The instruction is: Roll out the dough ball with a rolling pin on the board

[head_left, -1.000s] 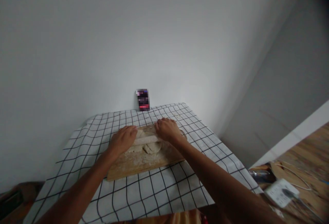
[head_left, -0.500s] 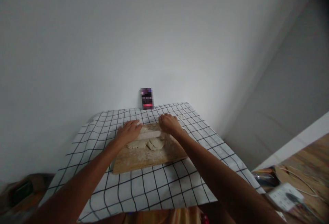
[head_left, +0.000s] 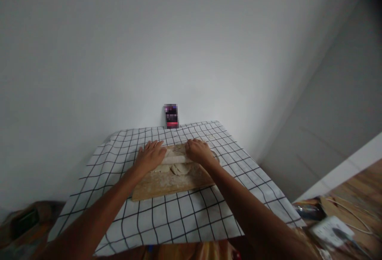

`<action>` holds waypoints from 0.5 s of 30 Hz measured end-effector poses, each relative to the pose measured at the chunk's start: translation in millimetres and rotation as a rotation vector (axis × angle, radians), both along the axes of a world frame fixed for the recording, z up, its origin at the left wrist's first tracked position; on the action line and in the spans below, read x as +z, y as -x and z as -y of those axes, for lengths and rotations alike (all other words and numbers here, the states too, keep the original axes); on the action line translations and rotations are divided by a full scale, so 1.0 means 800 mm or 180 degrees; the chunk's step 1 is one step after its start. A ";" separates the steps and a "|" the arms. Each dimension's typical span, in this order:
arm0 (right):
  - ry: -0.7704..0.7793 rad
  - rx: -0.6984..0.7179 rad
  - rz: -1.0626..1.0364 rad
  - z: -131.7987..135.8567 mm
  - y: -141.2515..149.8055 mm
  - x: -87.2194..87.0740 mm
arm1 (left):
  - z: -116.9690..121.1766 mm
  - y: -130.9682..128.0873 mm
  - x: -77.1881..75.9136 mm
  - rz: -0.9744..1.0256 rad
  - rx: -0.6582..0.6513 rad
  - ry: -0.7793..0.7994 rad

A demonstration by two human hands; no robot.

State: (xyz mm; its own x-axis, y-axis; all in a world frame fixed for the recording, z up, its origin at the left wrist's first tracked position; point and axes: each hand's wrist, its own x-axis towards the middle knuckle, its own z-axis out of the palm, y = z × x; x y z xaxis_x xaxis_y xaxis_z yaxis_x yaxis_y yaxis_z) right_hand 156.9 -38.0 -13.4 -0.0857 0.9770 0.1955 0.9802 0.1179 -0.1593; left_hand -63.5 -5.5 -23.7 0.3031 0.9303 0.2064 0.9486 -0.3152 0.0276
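A pale rolling pin lies crosswise over flattened dough on a floury wooden board. My left hand rests over the pin's left end, palm down, its fingers stretched forward and slightly spread. Curled fingers of my right hand wrap the pin toward its right end. Both ends of the pin are hidden beneath the hands. The dough has a split or fold in its near edge, and part of it is covered by the pin.
A white tablecloth with a black grid covers the table. Against the wall stands a small pixelated package. A round rim shows behind my right wrist. On the right, low down, is a white power strip with a plug and cable.
Both hands and the pin moved slightly away from me over the dough, then came back a little toward me. The left fingers look more spread. The camera view has shifted slightly.
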 end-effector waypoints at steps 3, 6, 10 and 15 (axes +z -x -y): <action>-0.0281 0.0197 0.0065 0.014 0.001 -0.005 | 0.010 0.002 -0.003 -0.0051 0.0016 -0.0096; -0.0291 0.0161 0.0088 0.017 0.002 -0.004 | 0.007 0.002 -0.003 -0.0075 0.0099 0.0076; -0.0017 0.0096 0.0091 0.016 0.001 -0.002 | 0.002 0.000 0.002 -0.0123 0.0094 0.0172; -0.0041 0.0250 -0.0016 0.023 0.000 -0.004 | 0.008 0.000 0.005 -0.0231 -0.0101 0.0001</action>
